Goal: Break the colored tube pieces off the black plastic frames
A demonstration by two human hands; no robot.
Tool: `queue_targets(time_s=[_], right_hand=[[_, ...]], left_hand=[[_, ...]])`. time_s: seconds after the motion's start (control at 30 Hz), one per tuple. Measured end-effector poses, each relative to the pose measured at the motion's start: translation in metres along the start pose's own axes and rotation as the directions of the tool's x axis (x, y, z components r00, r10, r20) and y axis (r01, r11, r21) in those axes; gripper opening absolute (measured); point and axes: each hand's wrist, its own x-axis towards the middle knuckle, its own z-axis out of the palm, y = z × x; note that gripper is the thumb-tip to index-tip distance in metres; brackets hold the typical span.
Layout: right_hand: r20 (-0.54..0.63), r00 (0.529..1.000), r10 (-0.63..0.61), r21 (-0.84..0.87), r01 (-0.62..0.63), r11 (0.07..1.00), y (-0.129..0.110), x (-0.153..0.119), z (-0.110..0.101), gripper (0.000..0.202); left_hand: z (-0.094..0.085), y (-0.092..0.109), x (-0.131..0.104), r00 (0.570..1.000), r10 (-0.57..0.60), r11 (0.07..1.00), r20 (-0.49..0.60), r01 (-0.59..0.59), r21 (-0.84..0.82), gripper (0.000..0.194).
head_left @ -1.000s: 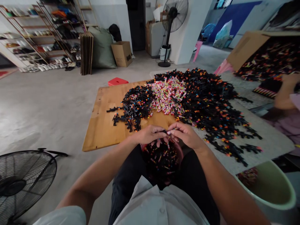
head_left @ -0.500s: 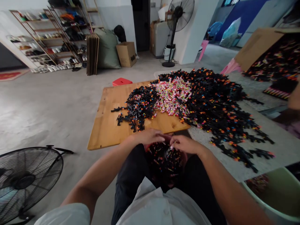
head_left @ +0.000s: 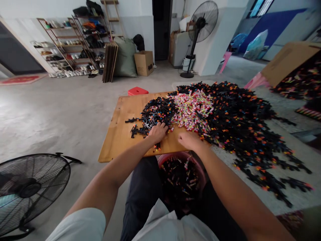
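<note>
My left hand (head_left: 157, 133) reaches onto the front of a small pile of black toy guns (head_left: 156, 109), its fingers slightly spread and touching the toys. Closer to the board's front edge is my right hand (head_left: 188, 140), fingers curled in; whatever they may hold is hidden. Just beyond it lies a heap of small pink, white and yellow tube-like pieces (head_left: 192, 108). Between my knees stands a dark red tub (head_left: 203, 169), filled with black toy guns and colourful small pieces.
Both piles rest on a wooden board (head_left: 112, 140). A large heap of black toy guns with orange tips (head_left: 233, 113) covers the right side. At the left stands a floor fan (head_left: 30, 189); a red stool (head_left: 137, 90) sits behind the board.
Both hands have risen from the tub to the board, the left going forward to the toy gun pile, the right toward the pink pieces. The view has shifted slightly left.
</note>
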Motion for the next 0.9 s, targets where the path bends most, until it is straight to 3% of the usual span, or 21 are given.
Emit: queue_targets(time_s=[0.1, 0.2, 0.33, 0.47, 0.53, 0.63, 0.73, 0.8, 0.87, 0.9], right_hand=[[-0.124, 0.991, -0.053, -0.046, 0.048, 0.998, -0.018, 0.027, -0.005, 0.036], [-0.127, 0.988, -0.087, -0.075, 0.078, 0.994, -0.026, 0.041, -0.001, 0.038], [-0.128, 0.986, -0.108, -0.095, 0.097, 0.991, -0.023, 0.044, 0.003, 0.034], [-0.145, 0.988, -0.05, -0.099, 0.036, 0.994, -0.012, 0.034, 0.006, 0.03], [-0.188, 0.982, 0.016, -0.042, -0.024, 0.999, -0.005, 0.026, 0.013, 0.03], [-0.301, 0.945, 0.13, 0.209, -0.067, 0.976, 0.006, 0.011, 0.029, 0.024], [-0.372, 0.904, 0.212, 0.496, 0.001, 0.868, 0.016, -0.008, 0.048, 0.018], [-0.385, 0.887, 0.254, 0.636, 0.055, 0.77, 0.021, -0.022, 0.055, 0.02], [-0.393, 0.874, 0.286, 0.729, 0.106, 0.676, 0.022, -0.038, 0.057, 0.023], [-0.401, 0.868, 0.294, 0.761, 0.137, 0.634, 0.021, -0.047, 0.056, 0.025]], left_hand=[[-0.001, -0.009, 0.009, 0.996, 0.082, 0.996, 0.019, -0.082, 0.036, 0.024], [-0.002, -0.018, 0.013, 0.985, 0.163, 0.985, 0.048, -0.165, 0.05, 0.023], [-0.004, -0.028, 0.014, 0.967, 0.253, 0.966, 0.044, -0.255, 0.043, 0.024], [-0.009, -0.03, 0.015, 0.954, 0.295, 0.955, 0.048, -0.296, 0.03, 0.029], [-0.013, -0.028, 0.017, 0.955, 0.288, 0.957, 0.07, -0.29, 0.018, 0.035], [-0.019, -0.022, 0.022, 0.956, 0.27, 0.963, 0.118, -0.27, -0.016, 0.037], [-0.026, -0.016, 0.026, 0.976, 0.19, 0.976, 0.105, -0.177, -0.125, 0.031], [-0.03, -0.013, 0.027, 0.997, 0.075, 0.953, 0.017, -0.067, -0.296, 0.029], [-0.034, -0.009, 0.025, 0.989, -0.104, 0.807, -0.105, 0.023, -0.59, 0.028], [-0.036, -0.005, 0.023, 0.968, -0.21, 0.656, -0.134, 0.038, -0.754, 0.027]])
